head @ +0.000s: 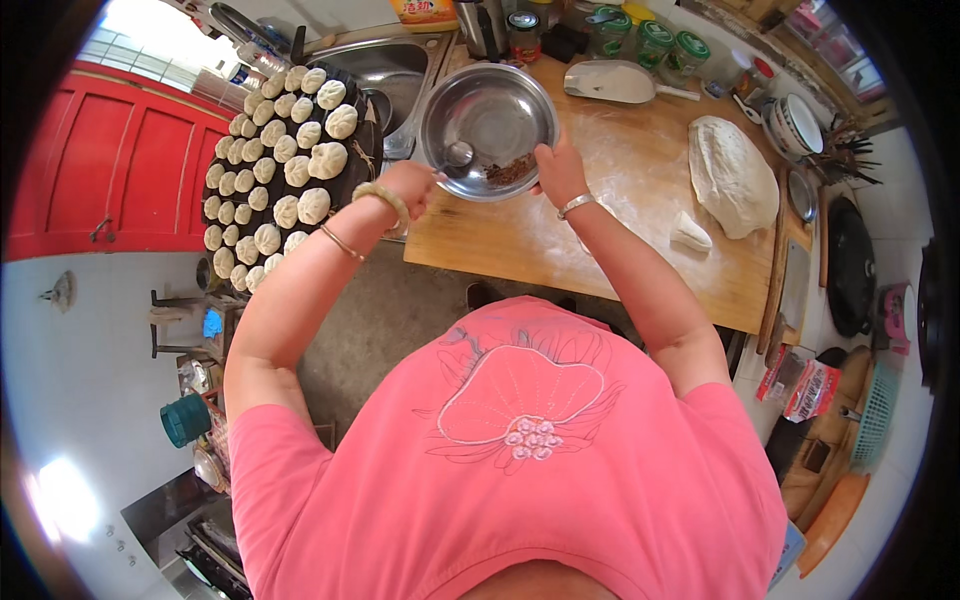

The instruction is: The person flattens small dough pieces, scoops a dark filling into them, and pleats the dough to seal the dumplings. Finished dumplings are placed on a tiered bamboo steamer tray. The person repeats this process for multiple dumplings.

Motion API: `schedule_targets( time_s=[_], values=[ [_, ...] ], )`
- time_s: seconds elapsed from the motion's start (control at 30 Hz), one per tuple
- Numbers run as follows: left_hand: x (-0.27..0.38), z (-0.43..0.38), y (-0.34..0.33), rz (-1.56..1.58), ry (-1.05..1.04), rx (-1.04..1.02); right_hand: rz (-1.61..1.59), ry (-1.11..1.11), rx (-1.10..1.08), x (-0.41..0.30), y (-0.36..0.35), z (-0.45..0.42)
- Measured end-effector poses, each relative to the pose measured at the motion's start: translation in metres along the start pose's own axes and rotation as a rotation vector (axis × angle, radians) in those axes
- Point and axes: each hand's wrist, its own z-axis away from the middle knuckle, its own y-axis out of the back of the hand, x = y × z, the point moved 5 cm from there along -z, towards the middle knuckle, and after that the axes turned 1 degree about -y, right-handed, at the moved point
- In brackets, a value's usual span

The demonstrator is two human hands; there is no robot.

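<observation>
A shiny metal mixing bowl [491, 97] sits tilted over the left edge of a floured wooden board [480, 232]. My right hand [559, 169] grips its right rim. At the lower left rim, my left hand [411, 187] is closed around the handle end of a metal spoon [459, 154], whose round head rests inside the bowl. A small heap of brown crumbly filling [510, 171] lies at the bowl's lower side. Rows of pleated buns [328, 160] cover a dark round tray to the left. A large dough mass [731, 176] and a small dough piece [691, 232] lie on the board.
Behind the bowl are a metal sink [405, 64], a thermos-like container [480, 28] and green-lidded jars [655, 43]. A flour scoop [609, 81] lies at the board's back. A cleaver [793, 281], stacked bowls [796, 124] and a dark pan lid [851, 266] stand along the right.
</observation>
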Motion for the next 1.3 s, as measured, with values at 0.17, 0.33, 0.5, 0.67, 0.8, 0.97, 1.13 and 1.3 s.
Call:
schedule_targets(
  time_s=[0.17,0.33,0.5,0.67,0.8,0.97,1.13,1.3],
  values=[
    [0.013,-0.017,0.043,0.169,0.118,0.019,0.048,0.010,-0.107,0.000,-0.008,0.008],
    [0.059,-0.019,0.038,-0.112,-0.059,0.007,0.085,-0.046,-0.145,0.005,-0.015,0.018],
    [0.036,-0.024,0.048,-0.037,0.094,0.028,0.125,-0.033,-0.094,0.003,-0.010,0.019],
    [0.047,-0.027,0.039,-0.008,0.070,0.062,0.087,-0.062,-0.122,0.013,-0.017,0.019],
    [0.041,-0.026,0.047,-0.008,0.093,0.004,0.097,-0.053,-0.101,0.001,-0.014,0.021],
    [0.059,-0.025,0.041,-0.060,0.005,0.059,0.058,-0.036,-0.104,-0.003,-0.019,0.022],
    [0.055,-0.018,0.052,-0.054,0.050,0.022,0.119,-0.022,-0.113,-0.009,-0.010,0.014],
    [0.066,-0.027,0.050,-0.145,-0.003,0.030,0.131,-0.035,-0.158,-0.009,-0.015,0.019]
  ],
)
